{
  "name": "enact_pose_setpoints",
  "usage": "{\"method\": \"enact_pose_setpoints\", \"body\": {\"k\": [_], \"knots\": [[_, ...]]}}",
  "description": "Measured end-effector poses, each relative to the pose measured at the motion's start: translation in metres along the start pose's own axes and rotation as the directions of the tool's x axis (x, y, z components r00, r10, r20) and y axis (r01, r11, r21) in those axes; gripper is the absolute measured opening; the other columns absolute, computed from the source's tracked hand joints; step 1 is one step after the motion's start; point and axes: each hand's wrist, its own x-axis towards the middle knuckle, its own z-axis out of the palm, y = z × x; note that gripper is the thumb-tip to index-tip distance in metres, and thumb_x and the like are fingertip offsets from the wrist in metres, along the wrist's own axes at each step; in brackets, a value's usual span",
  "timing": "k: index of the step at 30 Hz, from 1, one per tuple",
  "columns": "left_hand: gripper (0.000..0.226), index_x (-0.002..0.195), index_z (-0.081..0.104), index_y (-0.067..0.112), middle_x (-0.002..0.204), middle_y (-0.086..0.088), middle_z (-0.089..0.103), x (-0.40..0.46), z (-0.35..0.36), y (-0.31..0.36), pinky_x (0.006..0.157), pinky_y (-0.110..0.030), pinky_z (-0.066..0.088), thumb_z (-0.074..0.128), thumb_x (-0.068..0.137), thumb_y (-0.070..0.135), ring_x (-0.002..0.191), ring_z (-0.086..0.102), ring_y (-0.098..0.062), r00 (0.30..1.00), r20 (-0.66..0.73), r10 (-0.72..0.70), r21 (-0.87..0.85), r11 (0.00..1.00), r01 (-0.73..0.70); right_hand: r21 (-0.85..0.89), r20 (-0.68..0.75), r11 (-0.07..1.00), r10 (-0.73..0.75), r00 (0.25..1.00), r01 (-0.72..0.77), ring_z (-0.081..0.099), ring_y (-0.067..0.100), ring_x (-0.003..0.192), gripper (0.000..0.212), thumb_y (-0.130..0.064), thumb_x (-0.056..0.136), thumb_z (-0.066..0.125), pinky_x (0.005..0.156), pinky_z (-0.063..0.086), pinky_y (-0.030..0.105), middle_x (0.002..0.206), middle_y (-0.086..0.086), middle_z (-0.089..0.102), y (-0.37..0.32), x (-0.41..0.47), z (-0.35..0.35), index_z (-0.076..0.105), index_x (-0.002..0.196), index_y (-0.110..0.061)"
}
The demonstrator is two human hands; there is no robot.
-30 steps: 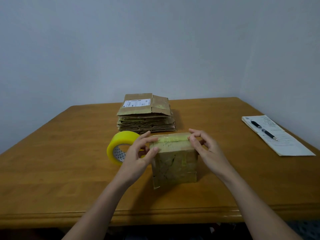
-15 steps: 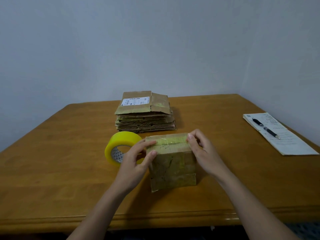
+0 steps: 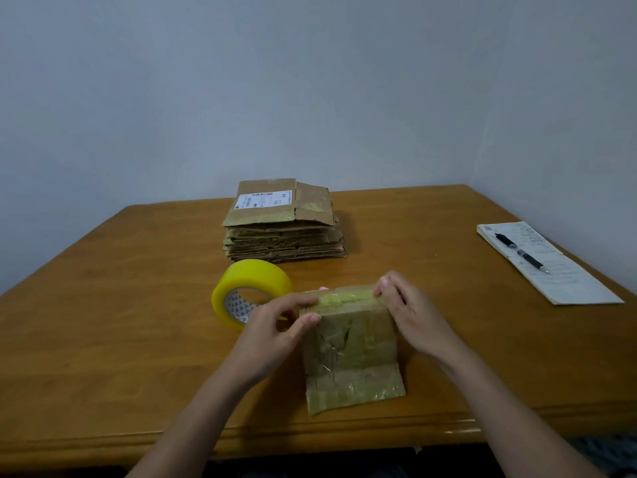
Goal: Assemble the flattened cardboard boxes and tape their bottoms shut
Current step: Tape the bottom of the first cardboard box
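A small assembled cardboard box (image 3: 350,350) stands near the front edge of the wooden table (image 3: 120,339), its upper face crossed by a strip of yellowish tape. My left hand (image 3: 272,334) grips the box's upper left corner with thumb and fingers. On the upper right corner my right hand (image 3: 410,312) presses its fingertips against the tape's end. Just left of the box, partly behind my left hand, a yellow tape roll (image 3: 246,289) stands on edge. Behind it lies a stack of flattened cardboard boxes (image 3: 282,224), the top one bearing a white label.
A paper notepad (image 3: 551,277) with a black pen (image 3: 520,252) on it lies at the table's right side. A grey wall closes off the back and right. The table's front edge runs just below the box.
The view has shifted slightly. Both hands stay on the box's top corners; the left hand's fingers have closed in a little on the corner. Box, roll and stack have not moved.
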Motion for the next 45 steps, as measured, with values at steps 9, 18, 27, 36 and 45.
{"method": "enact_pose_setpoints", "body": {"k": [9,18,27,36,45], "knots": [[0.028,0.116,0.061,0.04,0.143,0.007,0.044,0.012,0.011,-0.007,0.107,-0.038,0.042,0.064,0.09,0.031,0.136,0.036,-0.011,0.999,-0.003,-0.037,-0.037,0.999,0.036,0.062,-0.08,0.997,0.056,0.995,-0.051,0.055,0.023,0.083,0.027,-0.045,0.1,0.039,0.068,0.043,0.038,0.097,0.006,0.06,0.012,0.003,0.009,0.055,0.089,-0.026],[0.025,0.114,0.067,0.032,0.135,0.014,0.043,0.019,0.004,-0.018,0.092,-0.009,0.037,0.065,0.089,0.027,0.132,0.032,-0.001,0.998,-0.014,-0.063,-0.078,0.995,0.062,0.198,-0.122,0.97,0.165,0.979,-0.139,0.055,0.017,0.104,0.027,-0.026,0.098,0.053,0.082,0.05,0.042,0.105,-0.017,0.065,0.012,0.014,0.024,0.057,0.079,-0.006],[0.028,0.116,0.066,0.032,0.138,0.011,0.05,0.018,0.006,-0.015,0.098,-0.016,0.042,0.061,0.089,0.034,0.131,0.04,-0.002,0.996,-0.026,-0.082,-0.098,0.992,0.079,0.307,-0.047,0.931,0.224,0.973,-0.199,0.054,-0.003,0.116,0.023,-0.027,0.094,0.059,0.088,0.049,0.026,0.124,-0.012,0.063,0.02,0.018,0.023,0.056,0.073,-0.021],[0.03,0.121,0.066,0.024,0.115,0.009,0.061,0.018,0.009,-0.009,0.072,-0.006,0.044,0.062,0.092,0.031,0.1,0.054,-0.002,0.987,-0.149,-0.06,0.124,0.989,0.079,-0.089,-0.06,0.978,0.182,0.981,-0.187,0.05,0.009,0.113,0.021,-0.032,0.097,0.052,0.088,0.044,0.032,0.137,-0.006,0.054,0.003,0.021,0.017,0.054,0.079,-0.023],[0.025,0.114,0.07,0.02,0.103,0.01,0.055,0.01,-0.007,-0.005,0.066,-0.009,0.046,0.068,0.089,0.022,0.083,0.056,-0.002,0.973,-0.192,0.131,0.229,0.97,-0.085,-0.491,-0.06,0.868,0.046,0.997,-0.07,0.036,0.014,0.127,0.009,-0.029,0.093,0.059,0.101,0.038,0.032,0.141,-0.001,0.051,-0.034,0.025,0.014,0.064,0.095,-0.022]]}}
